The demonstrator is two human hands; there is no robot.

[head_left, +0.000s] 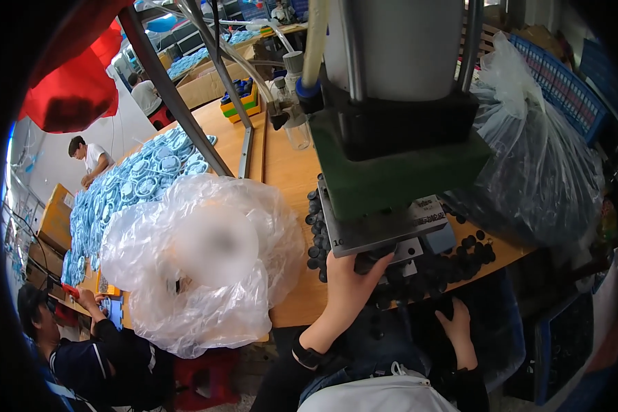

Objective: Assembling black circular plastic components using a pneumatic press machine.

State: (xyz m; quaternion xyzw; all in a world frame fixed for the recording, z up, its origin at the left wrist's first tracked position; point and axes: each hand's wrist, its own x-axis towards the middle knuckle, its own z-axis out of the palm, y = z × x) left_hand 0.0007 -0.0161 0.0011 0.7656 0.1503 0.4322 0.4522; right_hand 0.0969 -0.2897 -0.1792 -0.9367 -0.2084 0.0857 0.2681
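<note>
My left hand [348,287] reaches under the metal plate of a press [384,233]. Its thumb and fingers curl round a dark, round part [372,261], and the plate hides some of the fingertips. Small black round caps [453,270] lie in a loose heap beside and in front of the press. Below the table's front edge hangs my right hand [456,326], thumb and fingers apart, with nothing visible between them. Under it is a dark space beside a blue bin [515,329].
A clear plastic bag [275,275] with a whitish blurred patch bulges on the wooden table [292,312] to the left. Pale blue coiled items [144,172] pile up behind it. At right stands a large clear bag [535,144]. Co-workers sit at the left.
</note>
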